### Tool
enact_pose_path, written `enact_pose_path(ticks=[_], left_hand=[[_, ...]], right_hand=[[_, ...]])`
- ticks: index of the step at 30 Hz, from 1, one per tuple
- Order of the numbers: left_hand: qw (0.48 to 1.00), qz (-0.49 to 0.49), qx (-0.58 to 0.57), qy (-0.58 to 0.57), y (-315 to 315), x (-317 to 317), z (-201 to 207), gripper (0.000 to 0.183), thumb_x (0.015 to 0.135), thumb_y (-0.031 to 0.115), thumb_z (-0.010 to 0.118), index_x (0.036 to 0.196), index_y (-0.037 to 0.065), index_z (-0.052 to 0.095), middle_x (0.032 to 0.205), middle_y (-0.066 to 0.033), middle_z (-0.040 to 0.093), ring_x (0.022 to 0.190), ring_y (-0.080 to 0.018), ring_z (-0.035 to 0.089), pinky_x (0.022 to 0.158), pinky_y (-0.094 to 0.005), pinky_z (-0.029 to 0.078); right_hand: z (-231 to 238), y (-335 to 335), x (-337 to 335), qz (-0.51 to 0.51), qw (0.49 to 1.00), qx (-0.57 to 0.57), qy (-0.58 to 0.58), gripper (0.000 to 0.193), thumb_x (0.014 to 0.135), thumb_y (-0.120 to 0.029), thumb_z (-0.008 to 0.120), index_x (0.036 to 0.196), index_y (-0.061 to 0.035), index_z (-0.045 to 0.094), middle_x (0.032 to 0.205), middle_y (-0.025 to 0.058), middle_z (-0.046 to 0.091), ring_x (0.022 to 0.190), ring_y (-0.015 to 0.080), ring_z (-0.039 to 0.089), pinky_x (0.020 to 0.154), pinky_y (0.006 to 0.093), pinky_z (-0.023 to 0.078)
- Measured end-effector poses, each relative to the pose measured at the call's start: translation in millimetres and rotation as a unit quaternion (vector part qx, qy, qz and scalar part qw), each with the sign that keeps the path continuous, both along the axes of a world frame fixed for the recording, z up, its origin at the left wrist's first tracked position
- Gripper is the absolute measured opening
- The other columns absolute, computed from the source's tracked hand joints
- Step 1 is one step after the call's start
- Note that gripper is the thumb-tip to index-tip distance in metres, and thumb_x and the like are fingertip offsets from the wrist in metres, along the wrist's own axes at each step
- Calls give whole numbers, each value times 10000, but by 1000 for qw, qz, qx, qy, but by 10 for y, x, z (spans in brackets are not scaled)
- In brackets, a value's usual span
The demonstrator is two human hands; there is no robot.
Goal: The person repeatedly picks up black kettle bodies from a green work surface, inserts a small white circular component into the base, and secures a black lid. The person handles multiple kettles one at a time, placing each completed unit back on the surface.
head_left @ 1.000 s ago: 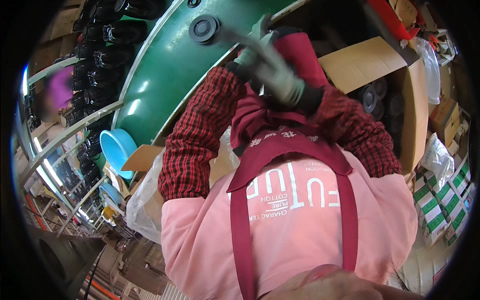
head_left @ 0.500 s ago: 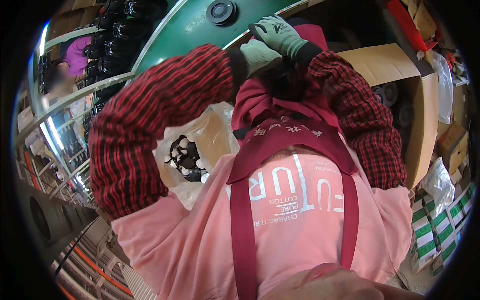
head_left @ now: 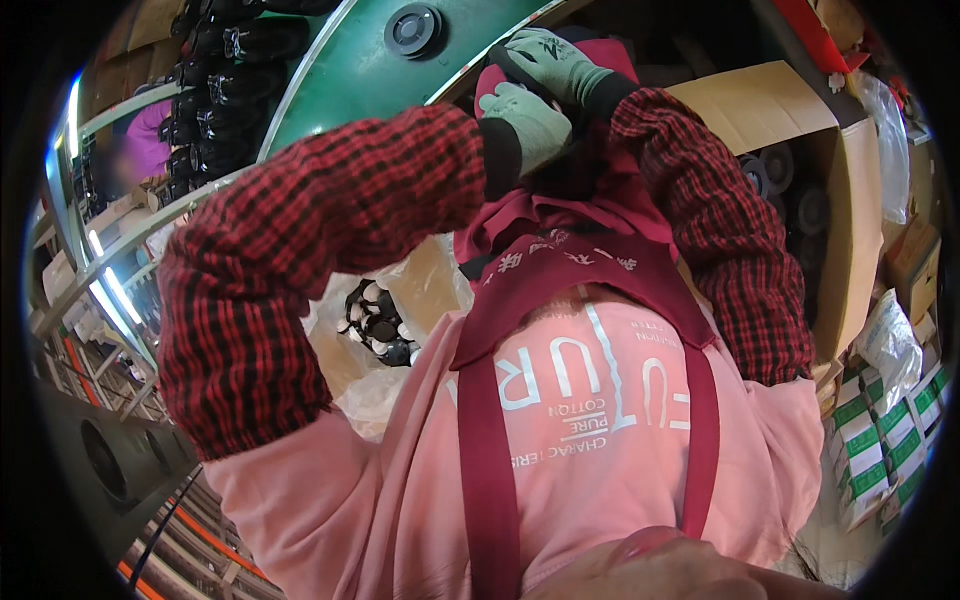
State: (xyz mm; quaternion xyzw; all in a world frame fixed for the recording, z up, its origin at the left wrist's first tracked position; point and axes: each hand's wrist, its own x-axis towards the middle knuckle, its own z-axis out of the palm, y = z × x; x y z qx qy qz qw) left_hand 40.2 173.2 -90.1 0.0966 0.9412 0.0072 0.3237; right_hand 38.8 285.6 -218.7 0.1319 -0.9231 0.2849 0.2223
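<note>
My left hand [head_left: 530, 120] and my right hand [head_left: 552, 65], both in pale green work gloves, are close together over my lap, beside the edge of the green work surface. The right fingers are bent over a black part [head_left: 511, 67] with a rounded edge; most of it is hidden by the gloves. Just below it my left hand is closed, fingers curled. What the left hand holds cannot be made out. On the green surface [head_left: 345, 100], to the left of my hands, lies a black ribbed disc [head_left: 413, 31] with a hole in its centre.
An open cardboard box [head_left: 845, 230] at my right holds several black discs [head_left: 777, 167]. Under my left arm, a plastic-lined box [head_left: 420, 290] holds black and white round pieces [head_left: 380, 320]. Glossy black parts [head_left: 240, 85] hang at the far left, near a person in purple [head_left: 147, 135].
My left hand has moved slightly down and to the right, its fingers showing more. The right hand stays near the same place. The whole view has shifted a little, the disc included.
</note>
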Motion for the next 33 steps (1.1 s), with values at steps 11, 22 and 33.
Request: enact_pose_path(ticks=[11, 22, 33], left_hand=[[985, -154, 4, -75, -349, -252, -199, 719, 887, 389, 655, 1339, -126, 436, 1381, -337, 494, 1248, -460, 560, 1068, -475, 461], [967, -229, 105, -44, -537, -310, -42, 524, 869, 263, 679, 1270, -18, 492, 1283, -284, 563, 1161, -429, 619, 1001, -474, 505], [725, -623, 295, 14, -374, -1173, -609, 429, 827, 162, 731, 1238, 160, 606, 1165, -65, 654, 1066, -323, 638, 914, -423, 542]], right_hand=[[230, -114, 80, -8, 997, 80, 3, 290, 1045, -288, 469, 1060, -89, 679, 1025, 87, 723, 1056, 300, 655, 949, 421, 493], [333, -236, 159, -122, 978, 80, -148, 370, 1004, -350, 451, 943, -111, 728, 892, 82, 729, 937, 282, 671, 907, 436, 456], [880, -609, 909, -347, 916, 106, -174, 377, 930, -471, 635, 934, -94, 631, 801, 105, 662, 767, 280, 668, 731, 448, 484]])
